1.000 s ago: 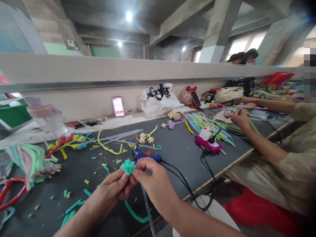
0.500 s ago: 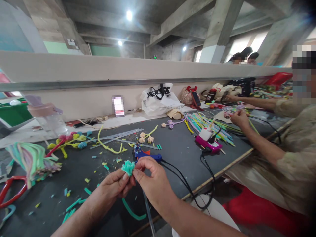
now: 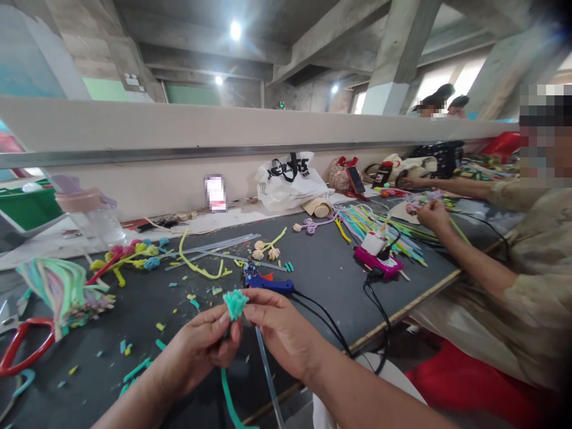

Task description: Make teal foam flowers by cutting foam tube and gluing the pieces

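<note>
A small turquoise flower [image 3: 235, 304] of fuzzy pipe cleaner is held up between my two hands. My left hand [image 3: 203, 342] is closed, pinching the flower's base between thumb and fingers. From below that hand a green pipe-cleaner stem [image 3: 229, 396] hangs down in a curve. My right hand [image 3: 277, 328] is closed too, its thumb and forefinger at the flower's right side. Just behind the flower lies a blue glue gun [image 3: 272, 285] with an orange trigger. A clear glue stick [image 3: 267, 375] runs downward from beneath my right hand.
Red-handled scissors [image 3: 29, 345] and a bundle of pastel pipe cleaners [image 3: 62, 292] lie left. Teal offcuts [image 3: 136, 369] are scattered nearby. A magenta power strip [image 3: 379, 262] with black cables sits right. A co-worker's hand [image 3: 433, 217] holds small flowers beyond it.
The flower has turned more upright, and its petals show wider. My right fingers have shifted along its side. The green stem has swung down toward the bottom edge.
</note>
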Available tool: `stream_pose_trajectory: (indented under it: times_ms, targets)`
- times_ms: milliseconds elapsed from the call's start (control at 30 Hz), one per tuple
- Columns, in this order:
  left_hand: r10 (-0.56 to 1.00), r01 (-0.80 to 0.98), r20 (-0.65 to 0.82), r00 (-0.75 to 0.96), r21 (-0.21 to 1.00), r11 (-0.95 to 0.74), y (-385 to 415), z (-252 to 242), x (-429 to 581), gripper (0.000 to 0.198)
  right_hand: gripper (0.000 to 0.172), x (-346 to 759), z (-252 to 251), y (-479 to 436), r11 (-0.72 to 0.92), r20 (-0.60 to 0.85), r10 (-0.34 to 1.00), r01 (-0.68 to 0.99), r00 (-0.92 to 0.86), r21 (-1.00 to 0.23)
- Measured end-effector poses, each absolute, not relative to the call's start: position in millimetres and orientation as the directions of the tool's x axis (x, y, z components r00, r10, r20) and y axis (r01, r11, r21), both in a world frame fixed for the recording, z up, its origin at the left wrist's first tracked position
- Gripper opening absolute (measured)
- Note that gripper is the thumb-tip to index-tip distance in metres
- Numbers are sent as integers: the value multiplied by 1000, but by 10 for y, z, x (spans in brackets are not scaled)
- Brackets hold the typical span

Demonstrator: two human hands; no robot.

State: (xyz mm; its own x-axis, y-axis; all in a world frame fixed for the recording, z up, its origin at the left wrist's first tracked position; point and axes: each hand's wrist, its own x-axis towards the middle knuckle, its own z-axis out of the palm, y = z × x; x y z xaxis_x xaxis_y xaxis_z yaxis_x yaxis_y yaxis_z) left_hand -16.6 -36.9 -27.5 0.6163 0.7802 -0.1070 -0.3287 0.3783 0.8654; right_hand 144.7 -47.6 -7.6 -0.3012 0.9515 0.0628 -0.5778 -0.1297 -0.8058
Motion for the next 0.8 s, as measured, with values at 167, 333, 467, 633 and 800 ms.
stream_pose_trajectory:
  times_ms: [167,333,467,633,800]
  targets:
    - [762,-380,-122,635,810,446,-348,-261,-180,24,32,1441,-64,-477,-158,-5,964,-557,-266,-815]
    - [745,-405,-100,659,788,464,-333,-238,-176,28,17,1462,-82,-458,98,113,993,-431,-11,-897]
    - [725,-399,-103,681,778,486,-350,-233,-162,28,31,1469,-90,-467,164,171,985,-247,-6,-955]
    - [703,-456,-45,710,731,508,-373,-244,-184,26,43,1474,-38,-488,158,161,987,-164,-1,-974]
    - [666,-483,-1,746,688,542,-360,-249,-217,25,19,1483,12,-431,83,90,996,-176,-28,-981]
